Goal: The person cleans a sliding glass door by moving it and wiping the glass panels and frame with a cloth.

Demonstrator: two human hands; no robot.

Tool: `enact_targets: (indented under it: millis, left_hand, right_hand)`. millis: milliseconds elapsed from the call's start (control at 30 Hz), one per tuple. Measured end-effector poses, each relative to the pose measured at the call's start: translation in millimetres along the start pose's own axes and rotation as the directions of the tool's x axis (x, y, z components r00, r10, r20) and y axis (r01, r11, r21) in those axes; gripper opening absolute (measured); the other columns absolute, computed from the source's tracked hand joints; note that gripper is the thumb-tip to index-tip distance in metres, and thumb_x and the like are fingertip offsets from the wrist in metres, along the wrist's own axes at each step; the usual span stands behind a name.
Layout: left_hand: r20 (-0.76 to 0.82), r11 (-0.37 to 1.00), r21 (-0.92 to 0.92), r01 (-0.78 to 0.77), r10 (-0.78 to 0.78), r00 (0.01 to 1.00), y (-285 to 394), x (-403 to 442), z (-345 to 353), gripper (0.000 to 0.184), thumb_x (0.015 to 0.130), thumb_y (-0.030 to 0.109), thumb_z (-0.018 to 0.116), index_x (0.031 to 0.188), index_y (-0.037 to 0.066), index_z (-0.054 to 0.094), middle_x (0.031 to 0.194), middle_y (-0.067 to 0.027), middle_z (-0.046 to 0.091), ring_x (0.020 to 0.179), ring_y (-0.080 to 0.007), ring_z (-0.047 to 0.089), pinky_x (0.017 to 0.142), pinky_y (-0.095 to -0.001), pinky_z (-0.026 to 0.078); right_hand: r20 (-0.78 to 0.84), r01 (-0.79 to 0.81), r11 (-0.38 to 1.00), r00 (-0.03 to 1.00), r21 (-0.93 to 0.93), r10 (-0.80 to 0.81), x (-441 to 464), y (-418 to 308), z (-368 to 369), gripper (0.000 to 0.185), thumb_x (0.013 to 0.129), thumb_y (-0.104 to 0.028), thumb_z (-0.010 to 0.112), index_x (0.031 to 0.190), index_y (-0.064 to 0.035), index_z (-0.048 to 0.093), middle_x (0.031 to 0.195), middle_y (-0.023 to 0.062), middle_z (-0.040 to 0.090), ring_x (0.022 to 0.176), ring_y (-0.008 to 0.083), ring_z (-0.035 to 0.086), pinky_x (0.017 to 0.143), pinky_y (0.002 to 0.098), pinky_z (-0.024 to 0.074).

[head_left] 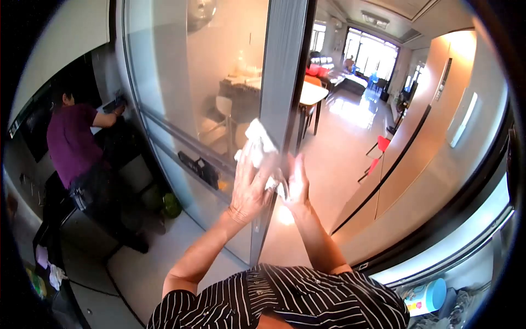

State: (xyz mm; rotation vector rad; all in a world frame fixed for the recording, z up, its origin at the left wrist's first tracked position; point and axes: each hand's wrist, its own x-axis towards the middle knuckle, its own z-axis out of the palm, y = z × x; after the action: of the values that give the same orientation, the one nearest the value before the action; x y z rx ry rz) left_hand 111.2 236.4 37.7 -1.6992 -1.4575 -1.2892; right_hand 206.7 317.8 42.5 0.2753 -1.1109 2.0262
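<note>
A crumpled white cloth (259,138) lies under the fingers of my left hand (250,183), which presses it against the grey frame (278,71) of a glass door (197,82). Part of the cloth hangs below, between my two hands. On the other side of the frame edge is my right hand (297,181), upright, its palm turned toward the frame. Its fingertips are smeared by motion, and whether it grips the cloth or the frame edge is unclear.
At the left, a person in a purple top (74,140) leans over a dark counter. A green bag (171,205) sits on the floor behind the glass. Red stools (383,144) and a table (313,93) stand in the room beyond. A blue-lidded tub (427,297) is at the lower right.
</note>
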Motion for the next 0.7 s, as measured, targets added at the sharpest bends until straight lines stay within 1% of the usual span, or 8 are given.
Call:
enact_targets:
  millis: [133,233,267,300,400,533,567,700]
  left_hand:
    - [-0.176,0.994,0.032,-0.103,0.107,0.979,16.0,129.4,-36.4,0.059,0.077,0.014,0.067,0.132,0.007,0.046,0.131,-0.0292,0.038,0.126,-0.0471,0.034,0.105,-0.0511,0.029]
    - [-0.382,0.942,0.036,-0.334,0.321,0.867,21.5,247.8,-66.7,0.047,0.079,0.017,0.064,0.123,0.006,0.05,0.115,-0.0252,0.048,0.101,-0.0425,0.048,0.082,-0.0488,0.041]
    - [-0.265,0.959,0.103,-0.264,0.283,0.922,27.2,271.7,-83.2,0.046,0.087,0.029,0.06,0.127,0.009,0.05,0.114,-0.0227,0.05,0.1,-0.0398,0.054,0.082,-0.0457,0.047]
    - [-0.297,0.957,-0.222,-0.184,0.114,0.948,29.4,295.6,-77.6,0.057,0.081,0.039,0.062,0.129,0.012,0.05,0.136,-0.0191,0.04,0.128,-0.0386,0.032,0.106,-0.056,0.021]
    - [-0.411,0.885,0.129,-0.446,0.458,0.789,16.3,269.5,-73.3,0.038,0.08,0.021,0.064,0.114,0.005,0.056,0.102,-0.0238,0.054,0.093,-0.0397,0.051,0.079,-0.0478,0.041]
    - [-0.164,0.975,0.062,-0.214,0.222,0.961,-0.6,108.8,-32.4,0.064,0.066,0.01,0.071,0.127,0.012,0.053,0.131,-0.0243,0.042,0.118,-0.0456,0.04,0.098,-0.0536,0.034]
    - [-0.093,0.979,0.047,-0.197,0.201,0.975,-10.8,60.6,-20.3,0.069,0.06,0.008,0.073,0.126,0.013,0.054,0.133,-0.0236,0.041,0.12,-0.0461,0.039,0.098,-0.0539,0.034]
    - [0.169,0.999,0.0,-0.042,0.042,0.985,-28.4,-87.8,11.9,0.069,0.059,0.011,0.077,0.124,0.014,0.056,0.133,-0.0243,0.041,0.122,-0.0451,0.039,0.1,-0.0531,0.034]
  right_hand:
    - [-0.059,0.012,1.0,0.998,0.026,-0.01,6.8,13.2,-26.0,0.062,0.1,-0.047,0.022,0.135,0.0011,0.038,0.135,0.0105,0.046,0.127,0.0213,0.039,0.107,0.0351,0.0258]
    - [-0.076,0.035,0.992,0.996,-0.122,-0.045,8.0,14.4,-28.3,0.062,0.1,-0.047,0.022,0.131,0.0022,0.041,0.131,0.0113,0.049,0.122,0.0212,0.042,0.106,0.0334,0.0273]
    - [-0.075,0.049,0.988,0.995,-0.144,-0.061,8.8,11.1,-25.8,0.062,0.1,-0.047,0.022,0.131,0.0024,0.042,0.131,0.0115,0.049,0.122,0.0213,0.042,0.106,0.0334,0.0275]
    - [-0.079,0.056,0.986,0.994,-0.16,-0.069,6.5,9.0,-20.3,0.062,0.1,-0.047,0.022,0.131,0.0026,0.042,0.131,0.0118,0.049,0.123,0.0214,0.042,0.106,0.0334,0.0277]
    - [-0.001,0.114,0.982,0.993,-0.151,-0.116,4.6,9.7,-16.4,0.061,0.1,-0.046,0.023,0.131,0.0036,0.04,0.133,0.0119,0.047,0.124,0.0218,0.041,0.106,0.0338,0.027]
    - [-0.188,0.164,0.971,0.962,-0.172,-0.196,4.8,28.4,-32.2,0.059,0.1,-0.044,0.023,0.132,0.002,0.042,0.133,0.0114,0.048,0.124,0.0224,0.042,0.106,0.0346,0.0278]
    - [0.071,0.11,0.992,0.992,-0.054,-0.106,-0.9,15.0,-23.9,0.058,0.1,-0.044,0.023,0.132,0.0006,0.042,0.132,0.012,0.049,0.122,0.0232,0.044,0.106,0.0356,0.0284]
    - [0.005,0.104,0.994,0.994,0.037,-0.105,1.7,22.1,-27.2,0.053,0.1,-0.044,0.029,0.129,-0.0031,0.045,0.127,0.0107,0.053,0.118,0.0209,0.047,0.103,0.0352,0.0335]
